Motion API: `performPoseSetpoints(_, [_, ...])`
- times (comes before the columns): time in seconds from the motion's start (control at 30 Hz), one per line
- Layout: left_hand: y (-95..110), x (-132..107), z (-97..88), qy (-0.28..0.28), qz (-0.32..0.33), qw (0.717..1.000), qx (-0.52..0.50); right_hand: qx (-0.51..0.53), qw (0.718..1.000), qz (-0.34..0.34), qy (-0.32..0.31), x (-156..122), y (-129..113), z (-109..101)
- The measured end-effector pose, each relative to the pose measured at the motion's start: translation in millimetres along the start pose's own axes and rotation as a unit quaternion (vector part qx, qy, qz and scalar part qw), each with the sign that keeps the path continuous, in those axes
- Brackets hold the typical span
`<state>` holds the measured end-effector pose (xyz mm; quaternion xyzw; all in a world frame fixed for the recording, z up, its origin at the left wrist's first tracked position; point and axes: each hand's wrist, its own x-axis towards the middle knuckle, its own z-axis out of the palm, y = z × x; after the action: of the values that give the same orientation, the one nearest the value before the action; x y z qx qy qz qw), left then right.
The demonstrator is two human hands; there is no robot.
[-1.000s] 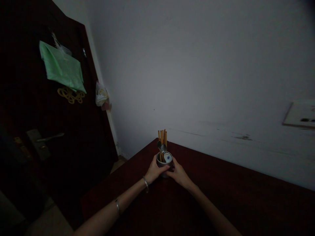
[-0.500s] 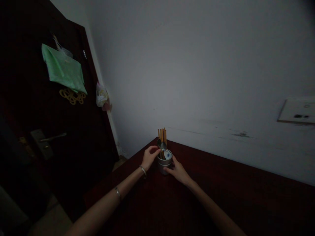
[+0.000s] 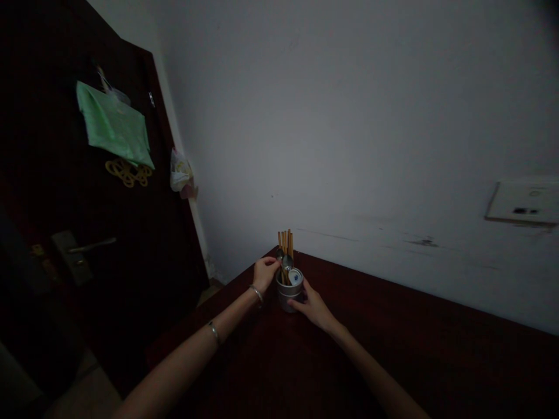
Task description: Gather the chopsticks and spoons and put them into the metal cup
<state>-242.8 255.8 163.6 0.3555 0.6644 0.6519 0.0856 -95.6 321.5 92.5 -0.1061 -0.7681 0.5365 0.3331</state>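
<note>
A grey cylindrical utensil holder (image 3: 286, 298) stands upright on the dark red table (image 3: 362, 343), close to its far corner. Several wooden chopsticks (image 3: 290, 240) rise out of it, along with metal spoons (image 3: 287, 262) whose bowls point up. A white spoon with a blue mark (image 3: 295, 277) leans at the holder's right rim. My right hand (image 3: 315, 305) is wrapped round the holder's right side. Beside the spoons, my left hand (image 3: 265, 273) has thumb and fingertips pinched together at the left metal spoon (image 3: 280, 254), just above the rim.
Behind the table is a pale wall (image 3: 349, 145) with a socket plate (image 3: 522, 201) at right. On the left is a dark door with a lever handle (image 3: 94, 244) and a hanging green cloth (image 3: 114, 125). A plastic bag (image 3: 179, 171) hangs by the door frame.
The view has shifted slightly. Both hands stay at the holder, and the left hand's pinch is still beside the spoons. The utensils look almost unmoved.
</note>
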Motion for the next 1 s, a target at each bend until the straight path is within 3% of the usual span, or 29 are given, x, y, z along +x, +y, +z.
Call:
performPoseSetpoints(0.17, [26, 7, -3.0, 0.037, 0.033, 0.998, -0.033, -0.004, 1.0, -0.013, -0.005, 2, 3, -1])
performPoseSetpoints(0.5, [102, 43, -23.2, 0.116, 0.114, 0.982, -0.095, 0.0, 1.0, -0.006, -0.027, 4, 5, -2])
performPoseSetpoints(0.67, [131, 46, -25.9, 0.129, 0.13, 0.971, -0.152, -0.077, 0.994, 0.044, -0.056, 9, -16, -32])
performPoseSetpoints(0.73, [137, 41, -21.2, 0.111, 0.126, 0.97, -0.178, -0.126, 0.987, 0.084, -0.061, 12, -37, -52])
performPoseSetpoints(0.83, [139, 25, -5.4, 0.034, 0.106, 0.976, -0.187, -0.108, 0.992, 0.057, -0.004, 16, -78, -71])
performPoseSetpoints(0.9, [138, 11, 9.1, -0.028, 0.089, 0.981, -0.173, -0.028, 0.997, 0.047, 0.046, 17, -103, -73])
performPoseSetpoints(1.0, [135, -7, 29.5, -0.083, 0.065, 0.985, -0.139, 0.107, 0.991, 0.074, 0.009, 15, -126, -66])
